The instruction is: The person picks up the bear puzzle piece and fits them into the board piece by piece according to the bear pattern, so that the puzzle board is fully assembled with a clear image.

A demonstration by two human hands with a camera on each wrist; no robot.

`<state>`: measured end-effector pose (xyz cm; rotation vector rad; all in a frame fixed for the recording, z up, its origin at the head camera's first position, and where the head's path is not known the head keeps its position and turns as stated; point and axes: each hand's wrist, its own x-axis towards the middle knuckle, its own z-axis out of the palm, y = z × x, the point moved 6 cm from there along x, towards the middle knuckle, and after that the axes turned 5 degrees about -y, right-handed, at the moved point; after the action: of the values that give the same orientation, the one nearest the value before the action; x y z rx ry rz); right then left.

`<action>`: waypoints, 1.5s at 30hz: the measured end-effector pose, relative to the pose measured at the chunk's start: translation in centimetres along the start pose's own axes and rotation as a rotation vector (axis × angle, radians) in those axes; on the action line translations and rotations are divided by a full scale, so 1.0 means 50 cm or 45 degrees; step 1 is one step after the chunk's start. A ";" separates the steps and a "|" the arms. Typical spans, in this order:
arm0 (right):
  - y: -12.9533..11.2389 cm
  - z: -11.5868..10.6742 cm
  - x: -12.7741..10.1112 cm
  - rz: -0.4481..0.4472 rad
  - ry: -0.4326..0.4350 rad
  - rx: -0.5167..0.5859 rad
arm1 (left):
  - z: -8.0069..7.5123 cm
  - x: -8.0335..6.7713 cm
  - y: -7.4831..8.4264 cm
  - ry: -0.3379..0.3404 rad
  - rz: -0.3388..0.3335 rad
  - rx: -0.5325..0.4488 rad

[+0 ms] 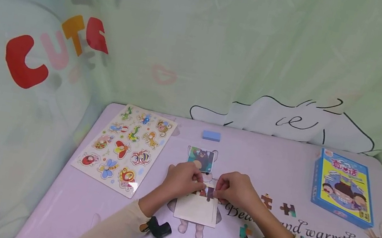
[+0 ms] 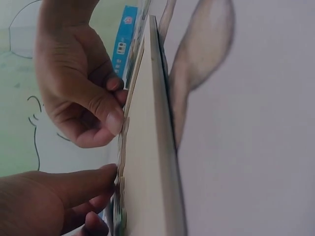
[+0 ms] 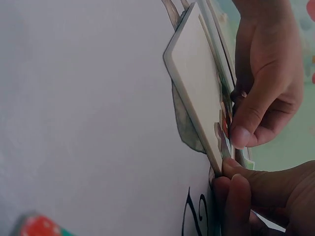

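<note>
Puzzle tray (image 1: 197, 210), pale, flat on the table (image 1: 263, 164): a few fitted puzzle pieces (image 1: 206, 192) at its far edge. Left hand (image 1: 182, 178) and right hand (image 1: 236, 189) pinch pieces there. Loose pieces (image 1: 276, 206) lie right; blue box (image 1: 343, 187) shut, contents hidden.

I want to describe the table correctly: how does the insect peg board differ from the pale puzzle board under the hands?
The insect peg board lies untouched on the left; the pale puzzle board lies at the middle, with the left hand and right hand at its far edge. The insect peg board is larger and full of colourful insects; the pale puzzle board is mostly bare, with pieces only at its far edge. Both lie flat on the table.
</note>
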<state>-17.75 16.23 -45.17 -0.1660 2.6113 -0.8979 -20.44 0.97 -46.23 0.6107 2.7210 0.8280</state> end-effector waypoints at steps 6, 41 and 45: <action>0.002 0.000 0.001 0.002 -0.003 -0.006 | -0.002 0.002 0.004 0.048 -0.039 0.011; -0.013 0.012 0.008 -0.005 -0.017 0.046 | -0.015 -0.019 -0.022 -0.083 0.059 -0.123; -0.013 0.012 0.008 0.009 -0.016 0.053 | -0.028 -0.029 -0.046 -0.096 0.026 -0.187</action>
<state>-17.89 15.28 -45.33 -0.1508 2.5775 -0.9448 -20.36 -2.09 -46.29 0.6262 2.5627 0.9794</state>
